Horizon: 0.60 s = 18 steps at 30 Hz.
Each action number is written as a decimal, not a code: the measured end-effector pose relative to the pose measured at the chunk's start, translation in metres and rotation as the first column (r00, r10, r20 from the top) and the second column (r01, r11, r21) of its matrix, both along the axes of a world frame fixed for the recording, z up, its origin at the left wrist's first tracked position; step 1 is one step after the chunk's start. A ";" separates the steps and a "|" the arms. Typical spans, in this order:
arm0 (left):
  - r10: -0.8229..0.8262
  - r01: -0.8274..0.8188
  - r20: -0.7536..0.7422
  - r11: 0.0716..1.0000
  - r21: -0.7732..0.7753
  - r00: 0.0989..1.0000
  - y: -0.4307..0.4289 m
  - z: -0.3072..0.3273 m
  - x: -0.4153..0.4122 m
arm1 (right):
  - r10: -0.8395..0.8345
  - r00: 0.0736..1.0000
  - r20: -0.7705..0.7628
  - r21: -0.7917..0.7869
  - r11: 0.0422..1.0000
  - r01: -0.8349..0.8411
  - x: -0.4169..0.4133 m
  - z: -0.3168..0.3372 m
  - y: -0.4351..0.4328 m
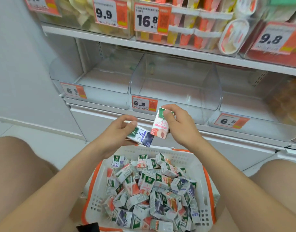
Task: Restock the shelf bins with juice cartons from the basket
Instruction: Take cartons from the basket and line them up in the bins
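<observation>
Bare knees frame the bottom corners, person crouched before a low shelf. Between the knees sits a white basket (200,166) with orange trim, heaped with small juice cartons (150,188) lying every which way: pink-fruit, blue-fruit, and green-topped faces showing.

Both forearms reach forward above the basket's far rim. Left hand (117,131) clamps a blue carton (142,137), fingers wrapped over its upper end, thumb on the near face; carton tilted, lower end pointing right. A second carton edge may sit behind it in the same hand; cannot tell for sure. Right hand (175,124) pinches a pink carton (160,126) near its green top, thumb on the front face, fingers behind; carton close to upright, slightly leaning. The two cartons meet or nearly meet at their lower corners.

Behind the hands, three clear plastic shelf bins stand in a row: left bin (93,81), middle bin (175,84), right bin (254,101). Each carries an orange-and-white price tag; middle tag (143,103) reads 6.5. Both held cartons hang in front of and below the middle bin, not inside it.

Upper shelf (110,41) holds stocked bins with tags reading 9.9, 16.8, 9.8.
</observation>
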<state>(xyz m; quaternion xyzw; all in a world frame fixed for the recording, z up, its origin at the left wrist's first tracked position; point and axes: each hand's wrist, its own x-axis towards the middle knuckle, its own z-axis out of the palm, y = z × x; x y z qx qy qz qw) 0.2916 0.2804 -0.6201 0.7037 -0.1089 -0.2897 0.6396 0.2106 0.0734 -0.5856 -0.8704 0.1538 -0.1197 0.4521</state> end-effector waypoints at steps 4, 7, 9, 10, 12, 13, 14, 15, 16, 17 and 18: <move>0.008 -0.031 0.158 0.989 0.145 0.987 0.011 0.026 0.022 | -0.116 0.987 0.111 0.268 0.960 0.083 0.012 0.010 0.021; -0.004 -0.048 0.248 0.978 0.203 0.969 0.024 0.045 0.048 | -0.159 0.985 0.065 0.538 0.837 0.100 0.026 0.017 0.033; -0.008 -0.077 0.323 0.965 0.252 0.946 0.035 0.055 0.064 | -0.132 0.990 0.054 0.664 0.745 0.063 0.034 0.021 0.041; -0.018 -0.093 0.367 0.955 0.282 0.930 0.039 0.059 0.074 | -0.136 0.988 0.074 0.681 0.731 0.049 0.037 0.023 0.047; -0.056 -0.126 0.447 0.922 0.367 0.893 0.048 0.063 0.091 | -0.160 0.973 0.168 0.605 0.796 0.027 0.044 0.029 0.058; -0.088 -0.150 0.487 0.891 0.429 0.869 0.052 0.064 0.099 | -0.156 0.960 0.234 0.533 0.846 0.008 0.047 0.034 0.065; -0.133 -0.175 0.530 0.854 0.491 0.838 0.056 0.064 0.108 | -0.138 0.943 0.303 0.462 0.887 -0.019 0.053 0.039 0.072; -0.193 -0.193 0.554 0.803 0.563 0.810 0.059 0.063 0.118 | -0.101 0.924 0.369 0.399 0.915 -0.059 0.061 0.043 0.079; -0.259 -0.199 0.555 0.749 0.633 0.790 0.063 0.061 0.127 | -0.054 0.907 0.417 0.330 0.939 -0.096 0.072 0.046 0.087; -0.329 -0.184 0.524 0.685 0.705 0.785 0.066 0.059 0.136 | -0.007 0.895 0.447 0.240 0.964 -0.113 0.085 0.047 0.095; -0.398 -0.160 0.481 0.617 0.771 0.781 0.070 0.056 0.144 | 0.036 0.886 0.462 0.129 0.986 -0.107 0.102 0.047 0.102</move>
